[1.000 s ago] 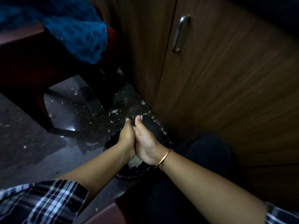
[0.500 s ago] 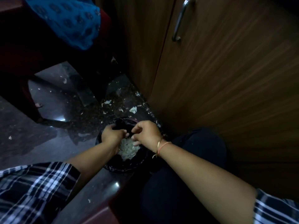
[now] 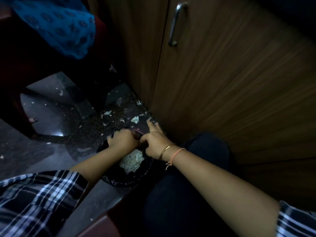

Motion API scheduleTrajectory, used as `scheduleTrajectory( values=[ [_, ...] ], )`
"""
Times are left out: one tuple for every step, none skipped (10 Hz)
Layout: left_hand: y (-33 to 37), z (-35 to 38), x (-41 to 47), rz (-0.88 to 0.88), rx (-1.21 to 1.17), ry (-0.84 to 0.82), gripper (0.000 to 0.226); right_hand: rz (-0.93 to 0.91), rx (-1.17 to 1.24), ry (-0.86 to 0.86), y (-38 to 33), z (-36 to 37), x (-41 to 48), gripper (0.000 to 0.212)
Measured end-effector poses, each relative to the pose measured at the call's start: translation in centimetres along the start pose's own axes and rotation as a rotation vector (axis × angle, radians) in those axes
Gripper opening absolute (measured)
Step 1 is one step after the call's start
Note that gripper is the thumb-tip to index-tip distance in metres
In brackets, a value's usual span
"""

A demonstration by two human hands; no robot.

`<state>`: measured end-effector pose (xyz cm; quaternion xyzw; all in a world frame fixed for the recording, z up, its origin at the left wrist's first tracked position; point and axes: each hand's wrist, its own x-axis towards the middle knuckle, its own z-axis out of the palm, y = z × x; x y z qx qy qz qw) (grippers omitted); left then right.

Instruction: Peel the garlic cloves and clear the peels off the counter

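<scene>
Several stray peels (image 3: pixel 135 119) lay on the floor (image 3: pixel 51 106) just beyond the bag (image 3: pixel 118 180), nearer my right hand (image 3: pixel 153 144) than my left hand (image 3: pixel 121 139), both gripping its rim.

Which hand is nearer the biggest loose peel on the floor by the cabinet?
Right. The right hand stretches a finger out just right of the peel; the left hand grips the bin bag rim farther below it.
</scene>
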<state>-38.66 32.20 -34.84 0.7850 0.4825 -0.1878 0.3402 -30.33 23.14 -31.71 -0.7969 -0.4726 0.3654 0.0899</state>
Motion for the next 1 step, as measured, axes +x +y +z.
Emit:
scheduleTrajectory(
  values=[
    [2.94, -0.72, -0.65, 0.073, 0.183, 0.08, 0.092, 0.073, -0.065, 0.238, 0.48, -1.3, -1.44, 0.043]
  ],
)
